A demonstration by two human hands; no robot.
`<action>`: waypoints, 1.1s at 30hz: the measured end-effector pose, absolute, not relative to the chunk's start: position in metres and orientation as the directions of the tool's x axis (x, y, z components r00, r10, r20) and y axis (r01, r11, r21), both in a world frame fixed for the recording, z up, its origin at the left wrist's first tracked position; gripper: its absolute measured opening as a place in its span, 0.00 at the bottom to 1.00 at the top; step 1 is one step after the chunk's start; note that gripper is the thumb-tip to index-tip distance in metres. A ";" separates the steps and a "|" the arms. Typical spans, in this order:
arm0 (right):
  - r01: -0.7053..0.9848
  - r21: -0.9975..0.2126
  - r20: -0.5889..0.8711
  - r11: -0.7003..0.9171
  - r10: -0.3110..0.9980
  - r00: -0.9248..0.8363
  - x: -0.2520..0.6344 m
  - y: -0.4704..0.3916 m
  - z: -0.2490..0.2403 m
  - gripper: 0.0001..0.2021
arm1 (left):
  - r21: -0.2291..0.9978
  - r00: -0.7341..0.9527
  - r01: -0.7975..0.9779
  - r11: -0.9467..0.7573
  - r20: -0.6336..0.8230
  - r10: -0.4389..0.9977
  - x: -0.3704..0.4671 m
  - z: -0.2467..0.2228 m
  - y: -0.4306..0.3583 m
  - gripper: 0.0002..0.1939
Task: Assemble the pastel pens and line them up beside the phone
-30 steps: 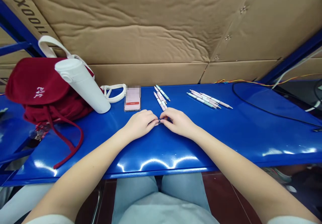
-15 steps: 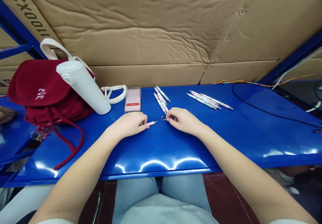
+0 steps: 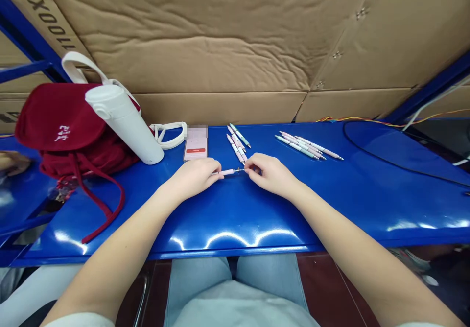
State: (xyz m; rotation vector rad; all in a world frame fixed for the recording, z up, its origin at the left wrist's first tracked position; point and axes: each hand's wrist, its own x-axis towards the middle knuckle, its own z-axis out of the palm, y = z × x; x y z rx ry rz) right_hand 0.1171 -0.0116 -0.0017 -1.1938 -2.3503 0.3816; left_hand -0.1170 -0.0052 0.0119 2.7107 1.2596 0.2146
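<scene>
My left hand (image 3: 195, 176) pinches a pale pink pen barrel (image 3: 228, 172), whose open-looking end points right. Facing it, my right hand (image 3: 270, 172) is closed on a thin, metallic-looking pen part (image 3: 241, 170). The tip of that part meets, or nearly meets, the barrel's end; I cannot tell whether it is inside. Just beyond my right fingertips lie several pink, white and green pens (image 3: 236, 143) in a loose bunch. Another bunch of pastel pens (image 3: 308, 146) rests farther right.
Behind my left hand lies a phone (image 3: 196, 146), beside a white strap (image 3: 172, 143). A white bottle (image 3: 128, 126) leans on a red bag (image 3: 73, 121) at the left. A black cable (image 3: 385, 165) crosses the blue table (image 3: 235, 219) at the right. Another person's hand (image 3: 14, 163) shows far left.
My left hand has moved the pink barrel right and slightly up, closing the gap to the thin part in my right hand. My right hand has barely moved.
</scene>
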 end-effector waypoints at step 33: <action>0.812 -0.179 0.125 0.555 0.832 -0.541 0.105 -0.008 -0.018 0.12 | 0.239 0.615 0.704 -0.669 0.266 0.742 -0.123 0.003 0.005 0.15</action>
